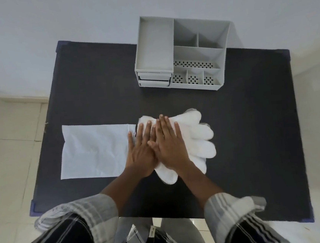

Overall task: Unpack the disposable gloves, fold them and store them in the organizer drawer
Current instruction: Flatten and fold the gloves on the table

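A stack of white disposable gloves [199,137] lies on the black table [94,88], fingers pointing right. My left hand [140,148] and my right hand [168,142] press flat on its left part, palms down, fingers spread, the right hand's thumb overlapping the left hand. The flat, pale plastic packet [94,150] lies just left of the gloves, its open end under my left fingers. The grey organizer [180,53] stands at the table's far edge; its two small drawers [153,79] at the front left are shut.
The organizer has several open compartments on top, some with perforated floors. Bare black table surface lies between the gloves and the organizer and to the right. Tiled floor surrounds the table; a white wall is behind it.
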